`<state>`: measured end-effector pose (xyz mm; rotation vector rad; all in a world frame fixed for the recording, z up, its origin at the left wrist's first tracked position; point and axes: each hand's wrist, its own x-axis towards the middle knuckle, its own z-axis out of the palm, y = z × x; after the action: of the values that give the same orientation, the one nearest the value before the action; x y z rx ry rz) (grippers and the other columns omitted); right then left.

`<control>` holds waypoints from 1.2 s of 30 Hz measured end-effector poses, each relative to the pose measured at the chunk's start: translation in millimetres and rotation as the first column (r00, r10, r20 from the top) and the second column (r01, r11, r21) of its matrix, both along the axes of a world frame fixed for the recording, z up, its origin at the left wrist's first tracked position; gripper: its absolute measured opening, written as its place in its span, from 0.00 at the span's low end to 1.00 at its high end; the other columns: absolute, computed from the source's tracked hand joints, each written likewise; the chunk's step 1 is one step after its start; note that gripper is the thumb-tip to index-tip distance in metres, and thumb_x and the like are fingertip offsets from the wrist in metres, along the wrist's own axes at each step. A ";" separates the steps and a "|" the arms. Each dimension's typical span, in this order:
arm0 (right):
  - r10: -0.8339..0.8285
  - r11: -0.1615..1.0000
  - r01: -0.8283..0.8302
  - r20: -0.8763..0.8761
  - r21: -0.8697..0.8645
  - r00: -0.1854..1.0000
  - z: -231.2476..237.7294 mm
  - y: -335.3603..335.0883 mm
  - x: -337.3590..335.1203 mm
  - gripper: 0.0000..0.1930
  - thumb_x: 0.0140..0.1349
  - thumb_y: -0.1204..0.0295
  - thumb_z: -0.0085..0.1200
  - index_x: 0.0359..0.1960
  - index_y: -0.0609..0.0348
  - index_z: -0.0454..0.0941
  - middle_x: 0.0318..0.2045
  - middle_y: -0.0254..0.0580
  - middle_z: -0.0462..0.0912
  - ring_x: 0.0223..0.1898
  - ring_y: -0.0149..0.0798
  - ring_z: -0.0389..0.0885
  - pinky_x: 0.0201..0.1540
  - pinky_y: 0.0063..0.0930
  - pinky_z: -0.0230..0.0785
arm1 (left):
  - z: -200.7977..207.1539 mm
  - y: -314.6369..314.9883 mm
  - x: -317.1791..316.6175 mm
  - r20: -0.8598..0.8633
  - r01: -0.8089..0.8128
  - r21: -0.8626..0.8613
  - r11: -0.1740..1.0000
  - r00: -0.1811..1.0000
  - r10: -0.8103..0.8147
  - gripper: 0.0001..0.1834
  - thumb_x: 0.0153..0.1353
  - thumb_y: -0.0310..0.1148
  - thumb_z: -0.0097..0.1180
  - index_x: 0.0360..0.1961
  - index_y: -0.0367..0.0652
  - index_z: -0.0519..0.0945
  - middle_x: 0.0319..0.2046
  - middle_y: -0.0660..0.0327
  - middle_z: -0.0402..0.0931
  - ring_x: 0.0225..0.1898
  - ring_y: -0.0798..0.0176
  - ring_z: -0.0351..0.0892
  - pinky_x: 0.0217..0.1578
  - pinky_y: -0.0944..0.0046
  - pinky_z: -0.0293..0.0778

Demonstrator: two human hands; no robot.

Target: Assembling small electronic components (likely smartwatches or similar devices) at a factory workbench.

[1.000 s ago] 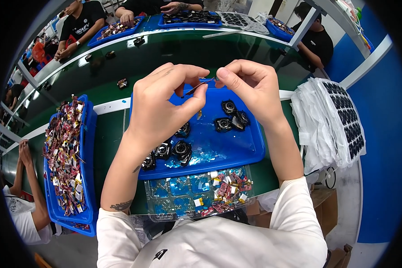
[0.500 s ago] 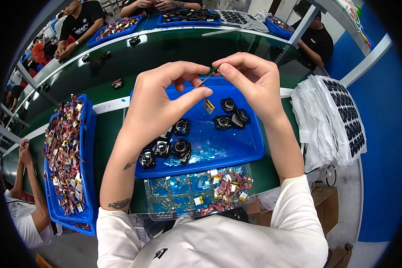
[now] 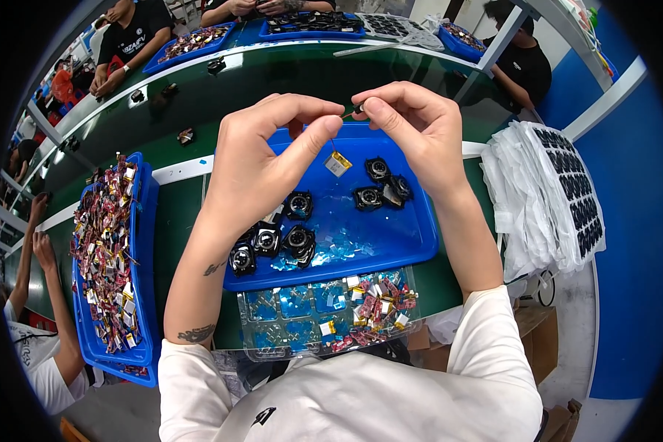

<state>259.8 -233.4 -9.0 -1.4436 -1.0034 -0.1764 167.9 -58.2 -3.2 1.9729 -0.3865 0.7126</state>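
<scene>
Over a blue tray [image 3: 390, 247], both my hands are raised close together. My left hand [image 3: 267, 151] is pinched at thumb and forefinger by thin wires; a small silver pouch battery [image 3: 338, 163] with a yellow end hangs from them. In my right hand [image 3: 414, 129], thumb and fingertips grip a small black part [image 3: 358, 108] whose exact kind I cannot make out. A thin wire runs between the two hands. Black round-faced watch cases [image 3: 299, 206] lie in the tray's left side, and several more watch cases [image 3: 368, 197] sit at its right. Small blue film pieces [image 3: 339, 249] are scattered between.
A clear compartment tray [image 3: 254, 342] with batteries and red boards sits nearest me. To the left stands a heaped blue bin [image 3: 149, 221]; at right, stacked white sheets [image 3: 512, 214] hold black parts. Beyond runs a green conveyor [image 3: 272, 74] with co-workers [image 3: 136, 37] around it.
The battery now hangs lower and more face-on beneath my left fingers. My hands have barely shifted. Items on the conveyor have moved slightly left, and the co-worker's hands at the left have separated.
</scene>
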 end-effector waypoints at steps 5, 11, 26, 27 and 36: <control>-0.004 1.000 0.004 -0.041 0.015 0.999 2.2 0.1 -5.0 0.07 0.61 0.72 0.58 0.35 0.63 0.83 0.27 0.38 0.84 0.32 0.27 0.82 0.35 0.18 0.73 | 3.1 -1.0 -1.4 0.156 -0.106 0.214 0.971 0.985 0.073 0.14 0.52 0.24 0.64 0.42 0.37 0.82 0.30 0.62 0.81 0.30 0.72 0.75 0.32 0.73 0.70; -0.012 1.000 0.013 -0.039 0.007 0.999 1.8 1.6 -4.4 0.07 0.61 0.72 0.58 0.36 0.63 0.83 0.29 0.39 0.84 0.32 0.27 0.82 0.35 0.18 0.73 | -0.7 -1.9 2.9 0.196 -0.127 0.212 0.969 0.977 0.085 0.11 0.49 0.24 0.65 0.36 0.38 0.83 0.27 0.62 0.79 0.28 0.70 0.73 0.31 0.71 0.69; 0.216 0.976 -0.203 -0.209 0.080 0.954 -0.4 -0.4 -5.4 0.06 0.55 0.76 0.63 0.32 0.65 0.82 0.28 0.41 0.84 0.32 0.28 0.82 0.37 0.20 0.74 | -0.8 -0.7 0.1 -0.126 0.090 -0.370 0.925 0.981 -0.146 0.08 0.57 0.28 0.62 0.35 0.34 0.83 0.27 0.64 0.79 0.26 0.75 0.74 0.28 0.76 0.70; 0.216 0.976 -0.203 -0.209 0.080 0.954 -0.6 -0.6 -5.1 0.06 0.55 0.76 0.63 0.32 0.65 0.82 0.28 0.41 0.84 0.32 0.28 0.82 0.37 0.20 0.74 | -0.6 -0.4 0.0 -0.147 0.092 -0.373 0.923 0.977 -0.156 0.08 0.58 0.29 0.62 0.35 0.35 0.83 0.26 0.64 0.78 0.26 0.75 0.73 0.27 0.76 0.69; 0.431 0.901 -0.427 -0.279 0.079 0.858 -5.6 -0.6 -0.4 0.07 0.57 0.72 0.62 0.31 0.64 0.81 0.27 0.41 0.82 0.30 0.30 0.81 0.37 0.22 0.75 | 4.2 9.6 -0.3 -0.260 0.263 -0.400 0.878 0.886 -0.384 0.09 0.59 0.34 0.61 0.31 0.37 0.81 0.24 0.66 0.76 0.27 0.76 0.73 0.28 0.75 0.70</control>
<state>259.4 -234.0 -14.6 -1.1540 -1.0484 0.3476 167.6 -48.5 1.0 1.5882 -0.3469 0.2004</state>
